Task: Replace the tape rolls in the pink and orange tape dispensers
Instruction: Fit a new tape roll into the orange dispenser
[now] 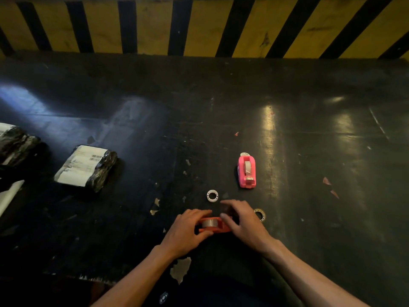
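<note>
Both hands, left (187,231) and right (241,220), grasp orange dispenser (215,226) at near table edge, roll (209,223) seated inside. Pink dispenser (246,171) stands beyond, loaded. Advisable: steady the body, thread tape squarely onto the cutter.

The tabletop (309,129) is dark and shiny, with scratches and spots where the top layer has chipped off. The pink tape dispenser (247,171) and the orange tape dispenser (214,227) look like smooth plastic. The tape (209,223) in the orange one is clear and glossy. The parcel (87,168) wears crinkly shiny wrap and a paper label.
</note>
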